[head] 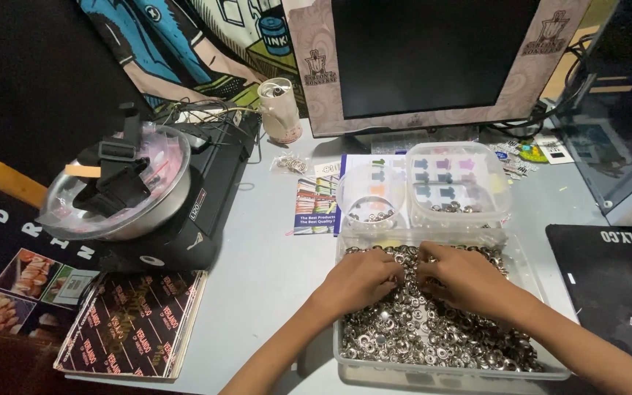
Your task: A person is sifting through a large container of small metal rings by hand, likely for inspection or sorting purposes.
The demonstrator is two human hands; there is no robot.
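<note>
Metal snaps (433, 329) heap a clear tray (448, 366) at the desk's near edge; left hand (363, 278) and right hand (462, 281), fingers curled, dig together mid-pile. Beyond, a round tub (371, 197). Careless scooping could spill snaps overboard.

Dark monitor (433, 55) behind — drink can (279, 110), steel bowl (122, 190), black printer (210, 190) at left.

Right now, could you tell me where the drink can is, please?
In the head view, the drink can stands upper centre-left, between the black machine and the monitor.
</note>
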